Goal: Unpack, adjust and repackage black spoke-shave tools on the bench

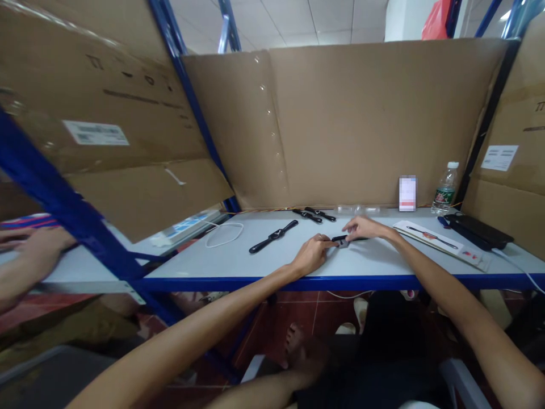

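Observation:
A dark smartwatch (342,242) with a grey body and black strap lies on the grey-white tabletop between my hands. My left hand (311,255) reaches in from the left, its fingers curled and its index finger pressed on the watch. From the right, my right hand (365,228) bends over the same watch, fingertips pinched at its far side. Parts of the strap are hidden by my fingers. To the left lies another black smartwatch (273,236) with its strap laid out straight. Two more black watches (307,215) (321,214) rest farther back.
A flat white watch box (443,244) lies right of my hands, near a black case (480,230) with a white cable. A phone (407,193) and water bottle (445,188) stand behind. Cardboard walls (366,125) enclose the table. Another person's hands (40,250) are far left.

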`<state>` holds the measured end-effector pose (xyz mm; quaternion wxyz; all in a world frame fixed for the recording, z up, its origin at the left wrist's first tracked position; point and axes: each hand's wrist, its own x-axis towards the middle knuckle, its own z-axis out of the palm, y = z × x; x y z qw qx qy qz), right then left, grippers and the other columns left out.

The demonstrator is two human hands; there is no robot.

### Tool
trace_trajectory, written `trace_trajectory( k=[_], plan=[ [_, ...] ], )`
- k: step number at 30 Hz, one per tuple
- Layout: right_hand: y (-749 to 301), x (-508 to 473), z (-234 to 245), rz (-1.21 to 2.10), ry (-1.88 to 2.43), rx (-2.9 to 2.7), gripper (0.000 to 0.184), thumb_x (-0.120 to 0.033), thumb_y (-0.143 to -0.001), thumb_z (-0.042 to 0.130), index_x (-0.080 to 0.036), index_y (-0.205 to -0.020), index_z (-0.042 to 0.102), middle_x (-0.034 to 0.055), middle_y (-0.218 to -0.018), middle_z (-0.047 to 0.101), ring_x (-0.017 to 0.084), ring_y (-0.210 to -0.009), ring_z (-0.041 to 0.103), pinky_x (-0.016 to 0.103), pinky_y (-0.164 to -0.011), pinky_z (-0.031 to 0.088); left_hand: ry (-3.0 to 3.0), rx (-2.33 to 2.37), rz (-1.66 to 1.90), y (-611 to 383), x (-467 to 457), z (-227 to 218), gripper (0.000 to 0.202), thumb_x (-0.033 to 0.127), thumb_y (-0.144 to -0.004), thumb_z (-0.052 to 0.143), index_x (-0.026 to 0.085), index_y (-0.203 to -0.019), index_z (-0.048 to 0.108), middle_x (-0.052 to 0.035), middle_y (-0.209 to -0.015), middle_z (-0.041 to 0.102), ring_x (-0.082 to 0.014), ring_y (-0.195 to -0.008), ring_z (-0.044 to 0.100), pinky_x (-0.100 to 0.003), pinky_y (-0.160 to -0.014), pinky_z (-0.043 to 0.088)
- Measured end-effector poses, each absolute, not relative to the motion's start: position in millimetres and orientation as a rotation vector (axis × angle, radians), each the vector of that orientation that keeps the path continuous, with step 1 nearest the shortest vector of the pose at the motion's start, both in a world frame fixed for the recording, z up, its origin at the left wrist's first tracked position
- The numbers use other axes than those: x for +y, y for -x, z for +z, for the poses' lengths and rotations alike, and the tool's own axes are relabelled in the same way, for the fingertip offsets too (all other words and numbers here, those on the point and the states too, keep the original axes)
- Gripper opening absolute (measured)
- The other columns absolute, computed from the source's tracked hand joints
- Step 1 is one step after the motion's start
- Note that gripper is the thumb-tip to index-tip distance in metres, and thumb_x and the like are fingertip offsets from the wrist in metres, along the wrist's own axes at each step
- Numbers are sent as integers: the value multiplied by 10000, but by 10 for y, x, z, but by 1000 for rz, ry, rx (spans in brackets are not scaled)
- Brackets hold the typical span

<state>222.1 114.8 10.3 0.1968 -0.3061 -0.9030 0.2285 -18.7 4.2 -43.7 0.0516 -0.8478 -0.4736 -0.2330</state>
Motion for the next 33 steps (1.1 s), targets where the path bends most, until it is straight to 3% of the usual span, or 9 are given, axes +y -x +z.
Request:
trace_trajectory(
  k=[4, 8, 14, 18, 23, 27, 33],
  plan=[
    [-2612, 1248, 366, 510, 1040, -2199, 300, -261, -813, 721, -152, -1087, 777, 61, -906, 749, 160, -787, 646, 253, -727, 474, 2586, -1412, -753, 192, 46, -436, 568, -3, -830, 530, 293, -1264, 745, -62, -1166, 728, -212, -1063, 664, -322, -944, 549],
    [-2945, 1262, 425, 261, 1530, -2353, 124, -233, -758, 780, -155, -854, 779, 46, -764, 714, 158, -688, 624, 253, -656, 440, 2591, -1402, -776, 207, 55, -444, 587, -15, -835, 489, 290, -1268, 742, -57, -1169, 730, -212, -1074, 656, -334, -956, 545],
    [-2933, 1254, 275, 584, 1842, -2514, 196, -290, -710, 828, -156, -742, 689, -8, -595, 601, 124, -526, 525, 259, -546, 409, 2603, -1409, -776, 213, 54, -450, 591, -20, -823, 479, 267, -1268, 740, -67, -1174, 731, -221, -1094, 651, -350, -981, 536],
    [-2918, 1321, 218, 695, 1770, -2520, 212, -220, -657, 849, -161, -736, 661, -33, -537, 566, 121, -513, 530, 238, -523, 398, 2619, -1445, -764, 196, 29, -414, 624, -23, -832, 459, 240, -1353, 680, -78, -1188, 730, -227, -1116, 641, -357, -991, 530],
    [-2889, 1360, 261, 833, 1436, -2258, 167, -217, -689, 813, -146, -784, 696, 14, -637, 664, 128, -588, 584, 229, -550, 432, 2580, -1567, -783, 171, -5, -358, 696, -23, -825, 457, 193, -1481, 547, -102, -1191, 719, -242, -1127, 635, -377, -998, 517],
    [-2548, 1275, 206, 926, 1149, -2073, 149, -226, -700, 786, -146, -811, 729, 44, -739, 721, 143, -666, 618, 229, -569, 442, 2569, -1602, -746, 143, -40, -315, 684, -14, -841, 448, 210, -1481, 544, -94, -1174, 722, -244, -1104, 636, -375, -976, 514],
    [-2017, 1138, -66, 1076, 1035, -2095, 73, -214, -687, 754, -149, -719, 751, 8, -619, 674, 130, -602, 576, 231, -551, 414, 2562, -1569, -695, 132, -59, -289, 675, -6, -852, 456, 230, -1477, 549, -73, -1158, 734, -246, -1107, 620, -362, -956, 513]
  ],
)
